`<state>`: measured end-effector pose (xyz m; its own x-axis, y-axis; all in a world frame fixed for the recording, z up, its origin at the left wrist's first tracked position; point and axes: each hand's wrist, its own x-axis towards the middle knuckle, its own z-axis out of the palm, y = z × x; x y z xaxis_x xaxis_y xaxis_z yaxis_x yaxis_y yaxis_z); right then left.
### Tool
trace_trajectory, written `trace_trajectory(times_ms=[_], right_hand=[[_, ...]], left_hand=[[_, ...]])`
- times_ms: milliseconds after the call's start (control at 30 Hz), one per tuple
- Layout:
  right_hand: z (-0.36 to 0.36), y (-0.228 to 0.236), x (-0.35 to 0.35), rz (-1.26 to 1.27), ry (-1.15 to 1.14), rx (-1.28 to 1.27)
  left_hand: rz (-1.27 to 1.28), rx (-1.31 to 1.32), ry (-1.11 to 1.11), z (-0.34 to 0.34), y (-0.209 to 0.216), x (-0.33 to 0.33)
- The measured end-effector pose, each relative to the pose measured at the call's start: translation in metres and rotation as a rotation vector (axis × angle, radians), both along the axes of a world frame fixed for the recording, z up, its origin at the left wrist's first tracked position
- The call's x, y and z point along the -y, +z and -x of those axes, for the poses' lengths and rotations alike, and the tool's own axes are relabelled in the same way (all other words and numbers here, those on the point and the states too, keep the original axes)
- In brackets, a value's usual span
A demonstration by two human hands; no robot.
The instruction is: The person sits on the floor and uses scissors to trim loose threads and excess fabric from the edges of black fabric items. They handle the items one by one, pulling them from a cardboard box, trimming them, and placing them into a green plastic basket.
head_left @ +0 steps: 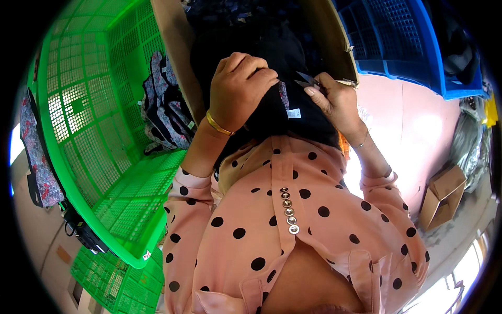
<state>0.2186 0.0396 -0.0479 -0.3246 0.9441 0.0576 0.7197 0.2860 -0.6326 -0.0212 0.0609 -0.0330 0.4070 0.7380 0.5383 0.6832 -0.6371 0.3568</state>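
A black garment point(314, 121) lies across my lap and up into the carton in front of me. It has a narrow floral strip point(284, 96) and a small white label point(294, 113). My left hand point(240, 86), a yellow bangle at its wrist, is closed with curled fingers on the black cloth left of the strip. The fingertips are partly hidden. In my right hand point(334, 99) is a pair of thread snips point(307, 80). Their pointed blades face left, apart from each other, just above the cloth and to the right of the strip.
The cardboard carton point(175, 39) holds more dark cloth. To its left stands a big green plastic crate point(86, 112) with floral-and-black garments point(166, 107) inside. A floral piece point(39, 152) hangs over its outer side. At right are a blue crate point(389, 39) and a small cardboard box point(443, 198).
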Motion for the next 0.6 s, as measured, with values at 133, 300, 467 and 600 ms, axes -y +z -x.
trace_trajectory(times_ms=[133, 300, 467, 600], right_hand=[[0.007, 0.003, -0.005, -0.083, 0.033, -0.01], [0.015, 0.005, -0.013, -0.144, 0.096, 0.032], [0.024, 0.006, -0.018, -0.14, 0.119, 0.074], [0.029, 0.002, -0.02, -0.183, 0.142, 0.053]], left_hand=[[0.137, 0.01, -0.043, 0.008, 0.003, -0.009], [0.317, 0.047, -0.054, 0.006, 0.013, -0.012], [0.421, 0.137, -0.043, 0.005, 0.016, -0.012], [0.496, 0.396, 0.076, 0.011, 0.01, -0.009]])
